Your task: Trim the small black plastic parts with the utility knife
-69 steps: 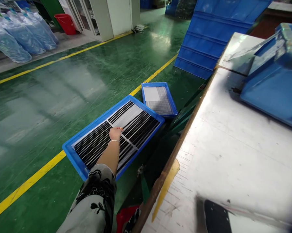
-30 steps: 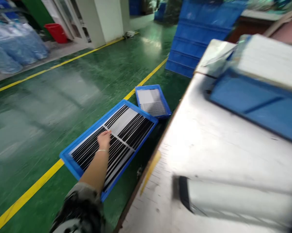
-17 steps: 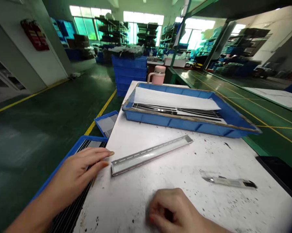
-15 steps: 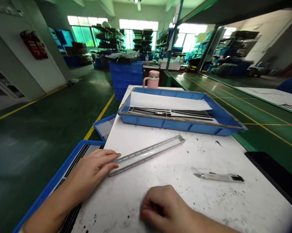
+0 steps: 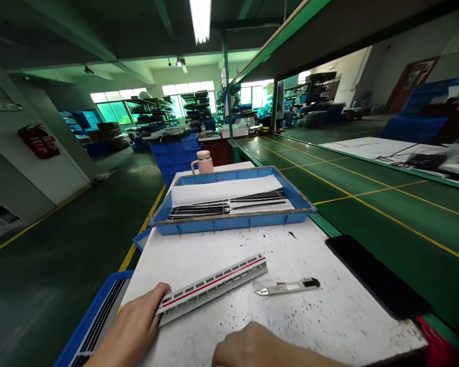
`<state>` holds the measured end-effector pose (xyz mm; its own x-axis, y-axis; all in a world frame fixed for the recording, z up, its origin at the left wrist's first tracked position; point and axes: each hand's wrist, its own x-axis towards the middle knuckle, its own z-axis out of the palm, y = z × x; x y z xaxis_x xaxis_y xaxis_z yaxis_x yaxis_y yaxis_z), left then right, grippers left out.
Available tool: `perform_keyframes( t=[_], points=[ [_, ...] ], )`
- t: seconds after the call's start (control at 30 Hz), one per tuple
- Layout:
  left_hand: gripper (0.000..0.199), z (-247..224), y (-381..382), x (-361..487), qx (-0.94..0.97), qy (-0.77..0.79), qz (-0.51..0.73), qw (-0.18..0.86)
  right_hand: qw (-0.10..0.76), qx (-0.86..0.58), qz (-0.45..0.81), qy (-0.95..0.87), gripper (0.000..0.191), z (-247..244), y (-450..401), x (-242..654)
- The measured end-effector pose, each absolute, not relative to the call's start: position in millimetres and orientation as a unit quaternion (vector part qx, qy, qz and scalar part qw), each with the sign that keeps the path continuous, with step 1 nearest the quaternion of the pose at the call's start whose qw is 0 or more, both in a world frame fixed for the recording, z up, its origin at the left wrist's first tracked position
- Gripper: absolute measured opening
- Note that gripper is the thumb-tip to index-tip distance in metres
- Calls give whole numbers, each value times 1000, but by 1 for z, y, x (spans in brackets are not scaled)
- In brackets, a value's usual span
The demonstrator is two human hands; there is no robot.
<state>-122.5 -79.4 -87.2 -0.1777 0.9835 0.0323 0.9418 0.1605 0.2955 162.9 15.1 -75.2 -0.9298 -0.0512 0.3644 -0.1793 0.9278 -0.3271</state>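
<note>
The slotted metal strip (image 5: 212, 288) lies flat on the white tabletop (image 5: 309, 326), with a red line along its upper face. Its long axis runs diagonally, from the near end at lower left to the far end at upper right. The left hand (image 5: 132, 323) is the nearer hand: its extended fingers meet the strip's near end, but the view does not show whether they grip it. The right hand (image 5: 252, 346) lies below the strip's midsection, apart from it, loosely curled and cut off by the lower frame edge; its hold cannot be determined. A utility knife (image 5: 286, 286) lies just beside the far end, roughly parallel to the strip. Beyond both, a blue plastic tray (image 5: 233, 227) holds a white sheet (image 5: 225, 189) and black strips (image 5: 229, 208). A second blue tray (image 5: 95, 316) sits on the floor beneath the left forearm.
</note>
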Motion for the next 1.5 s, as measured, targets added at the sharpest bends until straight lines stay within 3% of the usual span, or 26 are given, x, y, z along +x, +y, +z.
perform_keyframes(
  t=[0.1,0.2,0.3,0.47,0.73,0.97,1.1,1.2,1.37,1.5],
  points=[
    [23,-65,-67,-116,612,763,127,167,232,15,152,-961,17,-49,40,192],
    [33,-48,-57,-111,593,765,120,221,301,-87,187,-931,17,-36,73,219],
    [46,-42,-51,-109,605,764,112,196,346,-188,220,-892,16,-34,107,241],
    [51,-53,-41,-106,659,744,71,91,409,-312,226,-827,14,-42,141,256],
    [42,-80,-16,-124,683,724,93,-40,399,-323,295,-806,13,-57,144,259],
    [42,-46,7,-123,692,713,106,-39,369,-284,336,-819,15,-57,138,256],
    [39,-2,68,-81,686,703,170,-83,354,-255,372,-819,14,-60,137,256],
    [37,17,146,-39,718,691,67,-42,357,-268,388,-806,13,-62,141,258],
    [27,1,263,8,731,680,-50,25,375,-313,380,-786,12,-64,151,260],
    [27,-20,303,22,729,674,-107,55,389,-317,378,-778,10,-66,152,259]
  ],
)
